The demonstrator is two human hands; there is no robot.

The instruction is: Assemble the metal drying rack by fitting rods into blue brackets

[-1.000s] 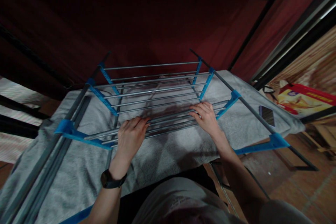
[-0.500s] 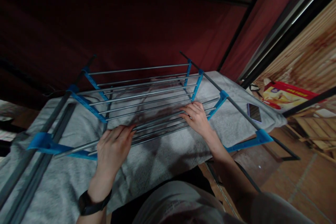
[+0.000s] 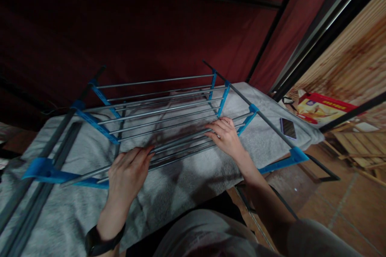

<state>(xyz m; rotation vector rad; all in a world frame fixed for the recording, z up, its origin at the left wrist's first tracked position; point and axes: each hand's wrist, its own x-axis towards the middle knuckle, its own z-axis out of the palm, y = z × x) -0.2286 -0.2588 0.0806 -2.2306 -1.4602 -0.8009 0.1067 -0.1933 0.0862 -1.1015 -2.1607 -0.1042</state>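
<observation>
A folding drying rack [image 3: 159,110] with grey metal rods and blue plastic joints lies across a surface covered by a grey towel [image 3: 193,172]. My left hand [image 3: 128,172] rests palm down on the nearest rods at the left, fingers together and flat. My right hand [image 3: 226,136] lies on the same rods further right, fingers spread over them near a blue joint [image 3: 247,117]. Neither hand wraps around a rod. A black watch [image 3: 101,241] sits on my left wrist.
A dark phone [image 3: 288,127] lies on the towel at the right edge. A red and yellow box [image 3: 322,109] stands beyond it by a wooden slatted wall. Dark red fabric hangs behind the rack. Tiled floor shows at the lower right.
The view has shifted, so the rack and both hands sit lower and further left in the picture. Both hands stay flat on the same front rods.
</observation>
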